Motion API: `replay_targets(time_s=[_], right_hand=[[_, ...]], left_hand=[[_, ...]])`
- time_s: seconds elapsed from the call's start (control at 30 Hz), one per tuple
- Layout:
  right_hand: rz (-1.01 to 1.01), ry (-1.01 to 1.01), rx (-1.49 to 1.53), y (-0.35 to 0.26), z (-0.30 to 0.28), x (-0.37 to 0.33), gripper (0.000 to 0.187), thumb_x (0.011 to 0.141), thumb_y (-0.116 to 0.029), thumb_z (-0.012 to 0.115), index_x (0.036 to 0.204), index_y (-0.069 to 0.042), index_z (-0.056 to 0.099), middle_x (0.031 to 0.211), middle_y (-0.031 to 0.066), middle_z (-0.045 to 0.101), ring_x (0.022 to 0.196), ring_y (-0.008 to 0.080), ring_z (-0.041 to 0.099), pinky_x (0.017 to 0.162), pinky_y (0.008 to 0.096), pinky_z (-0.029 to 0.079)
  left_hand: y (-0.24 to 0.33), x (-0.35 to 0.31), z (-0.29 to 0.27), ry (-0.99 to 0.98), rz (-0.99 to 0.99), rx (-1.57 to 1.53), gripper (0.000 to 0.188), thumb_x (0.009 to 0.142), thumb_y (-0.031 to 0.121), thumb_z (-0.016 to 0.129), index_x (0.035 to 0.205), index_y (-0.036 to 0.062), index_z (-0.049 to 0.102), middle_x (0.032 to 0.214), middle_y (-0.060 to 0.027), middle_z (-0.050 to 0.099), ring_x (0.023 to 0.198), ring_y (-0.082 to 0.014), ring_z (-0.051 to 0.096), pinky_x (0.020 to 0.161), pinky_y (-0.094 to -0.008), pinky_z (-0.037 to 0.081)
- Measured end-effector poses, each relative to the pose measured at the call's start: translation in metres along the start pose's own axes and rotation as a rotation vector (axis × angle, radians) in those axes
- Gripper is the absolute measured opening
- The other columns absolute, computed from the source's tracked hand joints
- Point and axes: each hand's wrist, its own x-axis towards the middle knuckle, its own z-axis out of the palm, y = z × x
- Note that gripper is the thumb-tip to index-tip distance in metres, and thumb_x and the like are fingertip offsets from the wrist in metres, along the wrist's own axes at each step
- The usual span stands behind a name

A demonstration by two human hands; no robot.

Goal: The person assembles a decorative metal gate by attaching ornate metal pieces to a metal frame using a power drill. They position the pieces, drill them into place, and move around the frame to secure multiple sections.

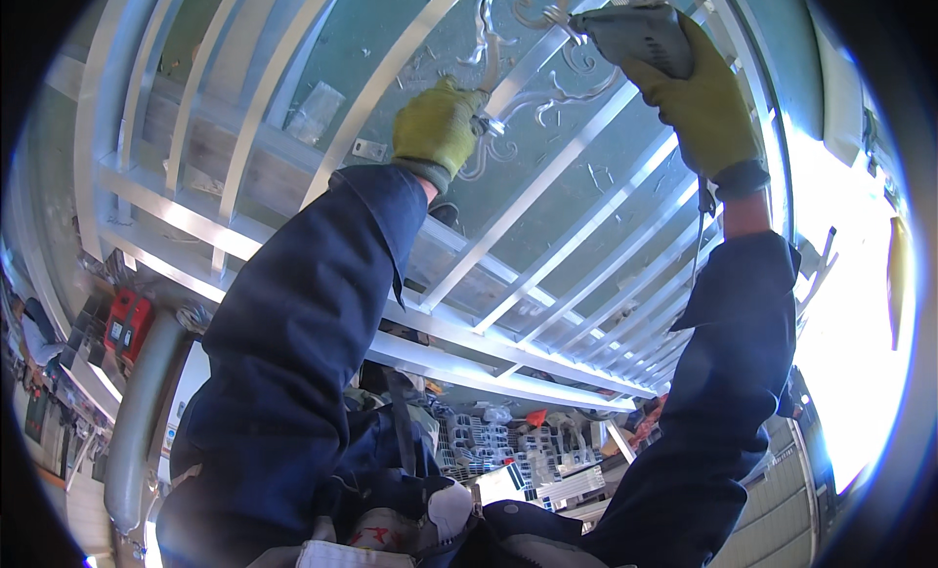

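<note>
Fastening seems the step in hand; the right hand (708,109), upper right, wraps a grey power tool (640,41); the left hand (437,128), upper centre, appears closed on the silvery scrollwork (491,58). Next likely calls for steadying that scrollwork and squaring the tool's tip.

A metal workshop (power tool (645,41), barred frame (186,212)).
</note>
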Motion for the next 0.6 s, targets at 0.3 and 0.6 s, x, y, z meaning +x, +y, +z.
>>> replay_targets(time_s=[0.3,0.6], right_hand=[[-0.181,0.042,-0.129,-0.016,-0.006,-0.006,0.069,0.087,-0.025,0.08,0.15,-0.014,0.052,0.125,0.0139,0.073,0.11,0.0347,0.072,0.094,0.0443,0.057],[-0.081,0.129,0.152,0.008,-0.007,-0.03,0.069,0.085,-0.039,0.083,0.14,-0.006,0.06,0.103,0.0137,0.075,0.08,0.0205,0.072,0.073,0.0326,0.06]], left_hand=[[-0.003,0.001,0.002,0.045,0.015,0.03,0.034,0.079,0.022,0.082,0.112,0.021,0.078,0.116,-0.0083,0.07,0.101,-0.0324,0.071,0.086,-0.045,0.056],[0.005,0.002,0.004,0.044,-0.025,0.124,0.032,0.082,0.028,0.079,0.114,0.0221,0.077,0.115,-0.0061,0.073,0.104,-0.033,0.069,0.087,-0.0474,0.056]])
